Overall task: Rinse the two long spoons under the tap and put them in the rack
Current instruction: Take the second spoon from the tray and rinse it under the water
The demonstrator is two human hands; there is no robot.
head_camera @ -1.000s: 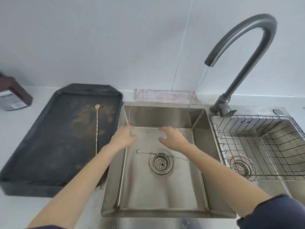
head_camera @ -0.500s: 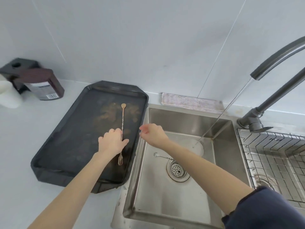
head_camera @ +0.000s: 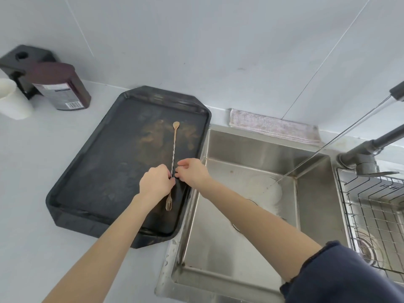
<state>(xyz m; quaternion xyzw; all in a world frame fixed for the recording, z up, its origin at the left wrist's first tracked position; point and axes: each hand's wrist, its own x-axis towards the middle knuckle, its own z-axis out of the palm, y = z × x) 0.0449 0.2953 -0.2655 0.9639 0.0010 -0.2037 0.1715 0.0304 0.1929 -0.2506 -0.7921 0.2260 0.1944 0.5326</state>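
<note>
A long gold spoon [head_camera: 175, 141] with a twisted stem and a small fork end lies lengthwise on the black tray [head_camera: 91, 162], left of the sink. My left hand [head_camera: 156, 182] is closed on the stem near its lower third. My right hand [head_camera: 193, 173] reaches across from the sink side, finger and thumb apart, tips touching the same part of the stem. The second spoon is hidden behind my right forearm in the sink [head_camera: 229, 259]. A thin stream of water [head_camera: 328, 145] runs from the tap [head_camera: 367, 149] into the sink. The wire rack [head_camera: 376, 211] sits in the right basin.
A dark bottle [head_camera: 59, 86] and a white cup [head_camera: 11, 99] stand at the back left of the counter. A folded cloth [head_camera: 273, 125] lies behind the sink against the wall. The tray carries brown stains around the spoon's bowl.
Both hands left the sink and moved left onto the tray. My left hand has closed on the gold spoon's stem and my right hand has come up beside it.
</note>
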